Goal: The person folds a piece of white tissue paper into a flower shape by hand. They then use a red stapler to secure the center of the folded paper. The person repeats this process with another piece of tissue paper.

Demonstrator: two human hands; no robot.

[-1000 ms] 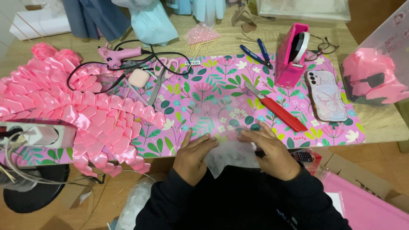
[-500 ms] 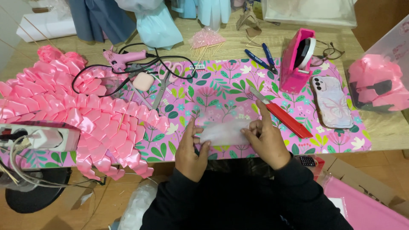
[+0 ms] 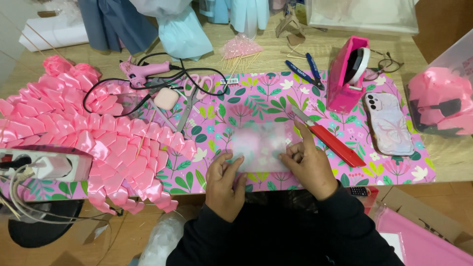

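Both hands are down on one see-through plastic sheet, which lies flat on the flowery pink mat just below the middle of the frame. The left hand has its fingers loosely spread and fairly wide, with the tips touching the sheet's lower left corner. The right hand is bunched narrower, fingertips pressing the sheet's right edge. Neither hand is closed around anything; they just rest on it.

Counting the stuff around: one red box cutter just right of the right hand, one phone in a pale case further right, one pink tape dispenser above that, and one blue pair of pliers next to it. One pink glue gun with its black cord sits upper left, plus one pair of scissors and one small pink case. A big pile of folded pink ribbon fills the left side; I can't count the pieces. One white power strip sits at the left edge.
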